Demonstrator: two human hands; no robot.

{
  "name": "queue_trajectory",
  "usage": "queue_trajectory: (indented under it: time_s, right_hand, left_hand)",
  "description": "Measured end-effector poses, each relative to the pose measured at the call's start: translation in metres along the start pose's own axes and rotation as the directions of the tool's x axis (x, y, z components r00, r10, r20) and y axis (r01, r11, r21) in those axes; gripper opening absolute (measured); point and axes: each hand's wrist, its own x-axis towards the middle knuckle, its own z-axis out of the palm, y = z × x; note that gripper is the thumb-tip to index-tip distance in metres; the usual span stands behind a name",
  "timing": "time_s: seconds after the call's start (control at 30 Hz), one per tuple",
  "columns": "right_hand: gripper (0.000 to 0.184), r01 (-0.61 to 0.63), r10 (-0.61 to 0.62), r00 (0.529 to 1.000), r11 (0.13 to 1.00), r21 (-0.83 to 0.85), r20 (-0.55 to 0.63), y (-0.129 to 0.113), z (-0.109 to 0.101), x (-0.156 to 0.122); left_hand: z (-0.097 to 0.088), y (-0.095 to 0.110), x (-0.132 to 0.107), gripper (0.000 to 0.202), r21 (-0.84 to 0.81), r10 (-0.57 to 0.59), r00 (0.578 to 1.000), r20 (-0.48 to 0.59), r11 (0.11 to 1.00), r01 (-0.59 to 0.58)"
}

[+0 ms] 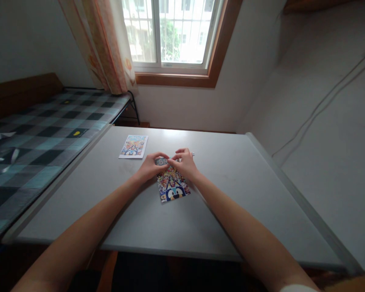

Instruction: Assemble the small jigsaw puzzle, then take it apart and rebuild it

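On the grey-white table lies a colourful cartoon picture [174, 184], a flat sheet crowded with small figures and with a large blue dog face at its near end. My left hand [153, 165] rests over its upper left corner, fingers curved and thumb drawn in. Close against it, my right hand [185, 163] bends over the upper right corner with thumb and fingers drawn together. The fingertips nearly meet at the picture's far edge; whatever they pinch is too small to make out. A tiny pale object [193, 154] shows just beyond my right hand.
A paler card [133, 147] with a similar print lies at the table's far left. The table [231, 194] has raised side edges. Left of it stands a bed with a checked mattress [57, 129]. A window [170, 36] and curtain [100, 48] are behind; a cable [310, 113] hangs along the right wall.
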Motion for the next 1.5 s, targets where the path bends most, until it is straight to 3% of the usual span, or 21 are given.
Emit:
queue_trajectory:
  time_s: [0.2,0.4,0.7,0.87,1.27,1.37,1.5]
  right_hand:
    - [0.012,-0.017,0.017,1.000,0.999,0.047,0.014,0.004,0.001,0.002]
    - [0.016,-0.042,0.038,0.998,0.997,0.072,0.050,0.009,0.001,0.003]
    - [0.012,-0.014,0.012,0.999,0.999,-0.048,-0.052,-0.008,0.004,-0.005]
    - [0.013,-0.095,0.095,0.995,0.994,-0.053,-0.009,-0.011,0.001,-0.005]
    - [0.014,-0.143,0.139,0.987,0.989,0.047,0.075,0.000,-0.001,0.001]
    - [0.011,-0.065,0.064,0.997,0.998,0.014,0.036,-0.001,0.000,0.000]
    - [0.007,0.139,-0.138,0.990,0.990,-0.028,0.010,-0.003,-0.001,-0.002]
  left_hand:
    - [0.000,0.000,0.000,0.024,0.042,0.007,1.000,0.011,0.999,-0.007]
    - [-0.002,-0.004,0.001,0.029,-0.020,-0.075,0.997,0.027,0.997,0.075]
    - [-0.001,-0.001,0.001,0.037,-0.082,-0.115,0.993,0.030,0.990,0.117]
    - [-0.001,-0.003,0.002,0.037,-0.062,-0.122,0.991,0.053,0.990,0.125]
    - [-0.003,-0.005,0.002,0.039,-0.014,-0.097,0.991,0.095,0.995,0.099]
    - [-0.003,-0.004,0.003,0.039,-0.016,-0.111,0.990,0.090,0.994,0.112]
    - [-0.006,-0.006,0.003,0.041,-0.084,-0.115,0.989,0.091,0.989,0.123]
